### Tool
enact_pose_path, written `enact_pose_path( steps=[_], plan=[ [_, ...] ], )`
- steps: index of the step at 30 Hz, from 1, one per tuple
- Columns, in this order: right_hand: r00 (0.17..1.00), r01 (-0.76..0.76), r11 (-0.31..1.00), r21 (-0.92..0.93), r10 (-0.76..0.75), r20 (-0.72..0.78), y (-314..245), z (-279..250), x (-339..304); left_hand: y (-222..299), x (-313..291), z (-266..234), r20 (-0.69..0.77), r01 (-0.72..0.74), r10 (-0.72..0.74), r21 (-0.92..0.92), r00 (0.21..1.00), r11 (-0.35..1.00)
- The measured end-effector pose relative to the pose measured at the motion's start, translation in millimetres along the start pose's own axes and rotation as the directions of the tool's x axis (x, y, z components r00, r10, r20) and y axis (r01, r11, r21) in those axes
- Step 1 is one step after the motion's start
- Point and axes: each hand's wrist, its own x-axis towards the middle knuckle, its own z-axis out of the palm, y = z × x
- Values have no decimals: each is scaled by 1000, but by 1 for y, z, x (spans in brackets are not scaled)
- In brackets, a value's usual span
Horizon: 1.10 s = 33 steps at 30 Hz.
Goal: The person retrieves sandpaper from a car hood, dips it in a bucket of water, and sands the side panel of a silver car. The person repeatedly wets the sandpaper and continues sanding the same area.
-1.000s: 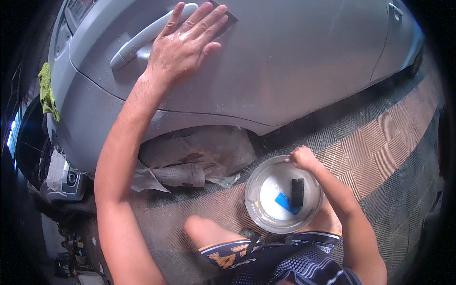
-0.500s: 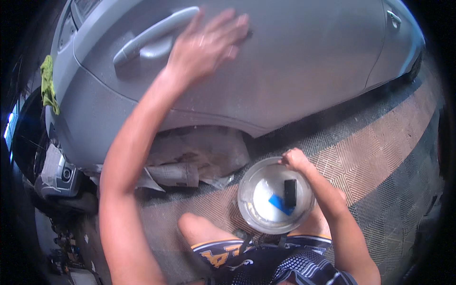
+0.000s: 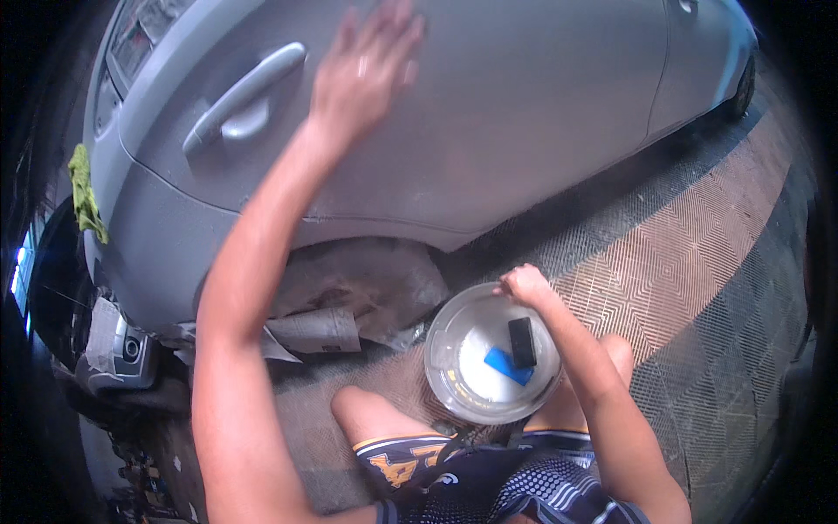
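My left hand (image 3: 365, 74) is stretched over the grey car door (image 3: 506, 113), fingers extended and slightly apart, blurred at the tips. It seems to lie against the panel, to the right of the door handle (image 3: 249, 96). Nothing shows in it. Between my knees is a clear round bucket (image 3: 436, 380), and my right hand (image 3: 525, 285) is closed on its far rim. Inside the bucket are a black rectangular block (image 3: 522, 342) and a flat blue piece (image 3: 506, 365), partly overlapped by the block, with whitish liquid or suds under them.
A yellow-green cloth (image 3: 85, 192) hangs on the car's edge at the far left. Paper masking (image 3: 319, 332) sits below the door's lower edge. A detached lamp-like part (image 3: 127, 349) is at the left. Patterned floor tiles (image 3: 646, 253) stretch right alongside the car.
My left hand has moved right and up across the door, away from the handle it overlapped before. The whole view has shifted a little. My right hand keeps its hold on the bucket rim.
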Motion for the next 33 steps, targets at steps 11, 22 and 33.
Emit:
enact_pose_path(
  steps=[11, 22, 33],
  plan=[
    [1000, -18, 1000, 18, 17, 14, 0, 0, -3, -24, 68, -9, -107, -21, 19, -16, 994, 1000],
    [1000, -4, 1000, 6, 4, -20, 8, 1, -5, 24, -61, 4, 230, -282, 325, -201, 917, 938],
    [998, -20, 1000, 22, 21, -57, 8, -4, -11, 9, 1, -6, -19, -365, 371, -233, 928, 901]
  ],
)
